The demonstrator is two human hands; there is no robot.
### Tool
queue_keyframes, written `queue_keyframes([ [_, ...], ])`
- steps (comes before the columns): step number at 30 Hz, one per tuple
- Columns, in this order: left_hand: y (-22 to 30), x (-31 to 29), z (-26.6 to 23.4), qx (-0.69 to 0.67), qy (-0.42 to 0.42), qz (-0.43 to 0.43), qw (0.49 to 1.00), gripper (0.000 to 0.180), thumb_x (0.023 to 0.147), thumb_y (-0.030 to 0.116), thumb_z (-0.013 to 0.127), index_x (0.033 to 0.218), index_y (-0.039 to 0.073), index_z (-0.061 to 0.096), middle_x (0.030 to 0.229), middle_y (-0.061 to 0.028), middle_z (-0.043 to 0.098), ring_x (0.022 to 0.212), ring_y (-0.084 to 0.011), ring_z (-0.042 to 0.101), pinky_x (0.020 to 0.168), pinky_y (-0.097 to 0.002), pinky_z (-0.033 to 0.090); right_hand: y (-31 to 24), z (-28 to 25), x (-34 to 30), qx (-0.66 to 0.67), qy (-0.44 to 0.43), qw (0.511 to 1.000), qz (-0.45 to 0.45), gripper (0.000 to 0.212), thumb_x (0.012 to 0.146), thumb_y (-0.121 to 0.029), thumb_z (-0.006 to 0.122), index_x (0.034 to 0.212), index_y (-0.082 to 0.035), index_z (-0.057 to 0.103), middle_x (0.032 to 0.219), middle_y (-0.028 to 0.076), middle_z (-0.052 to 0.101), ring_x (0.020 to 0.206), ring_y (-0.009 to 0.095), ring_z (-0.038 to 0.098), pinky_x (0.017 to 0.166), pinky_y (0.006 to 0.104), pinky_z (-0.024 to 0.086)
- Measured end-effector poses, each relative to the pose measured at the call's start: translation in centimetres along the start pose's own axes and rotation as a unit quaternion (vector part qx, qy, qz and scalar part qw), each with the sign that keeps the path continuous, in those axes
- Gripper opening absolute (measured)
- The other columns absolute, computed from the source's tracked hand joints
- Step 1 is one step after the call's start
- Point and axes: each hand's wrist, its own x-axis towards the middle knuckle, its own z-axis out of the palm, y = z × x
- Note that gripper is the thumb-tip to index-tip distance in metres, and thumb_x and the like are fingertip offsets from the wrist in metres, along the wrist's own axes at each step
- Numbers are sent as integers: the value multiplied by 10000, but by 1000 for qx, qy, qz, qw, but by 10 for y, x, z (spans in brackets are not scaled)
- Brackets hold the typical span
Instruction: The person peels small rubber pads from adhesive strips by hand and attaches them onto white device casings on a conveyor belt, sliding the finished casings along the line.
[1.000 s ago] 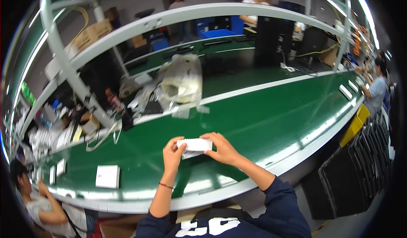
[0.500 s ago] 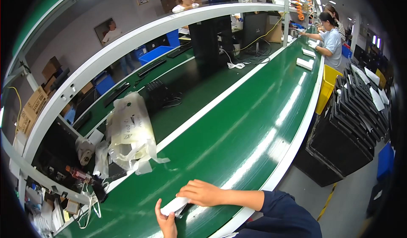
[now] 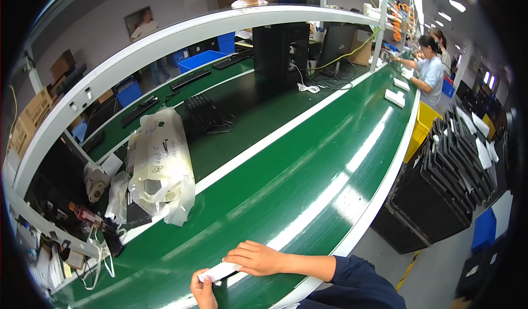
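belt (image 3: 308,188): open ahead | obstacle: plastic bag bundle (image 3: 159,166) left

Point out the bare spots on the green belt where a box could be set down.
The green belt lies bare from the right hand and left hand, which hold a small white box, up to the white boxes far along. The back strip is crowded: plastic bag, keyboard, cables.
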Motion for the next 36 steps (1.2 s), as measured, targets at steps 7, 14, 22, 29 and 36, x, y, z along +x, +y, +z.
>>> queue_keyframes([
  [7,18,5,-1,39,28,15,999,187,788,102,565,958,32,529,900,-52,521,797,-126,457,755,-231,366,-9,4,17,-25,10,999,-25,478,784,-136,570,1241,-44,464,1129,94,508,888,225,487,810,315,392],
  [14,31,3,1,-17,23,25,999,128,770,92,558,880,28,564,815,-45,538,717,-110,447,677,-212,361,-23,6,26,16,-42,999,20,458,739,-75,623,1176,-8,503,1113,90,548,850,222,501,800,310,407],
  [22,36,-2,-2,-12,16,22,1000,120,760,62,567,875,34,579,798,-40,548,701,-108,445,670,-210,359,-27,6,31,30,-38,998,38,472,709,-48,648,1159,-6,513,1109,96,555,855,224,508,791,304,414],
  [29,37,-13,-6,86,14,-14,996,192,780,5,575,954,71,622,909,-44,607,743,-106,536,663,-216,455,-25,12,23,78,-21,995,51,379,733,-125,664,1097,-55,584,1019,66,623,835,230,573,774,312,418],
  [36,20,-1,-1,131,-44,11,990,213,844,66,567,1057,65,585,968,-8,583,728,-63,479,647,-170,391,-8,8,16,50,31,998,35,413,628,-87,663,1030,-56,573,956,76,593,772,238,529,735,327,405],
])
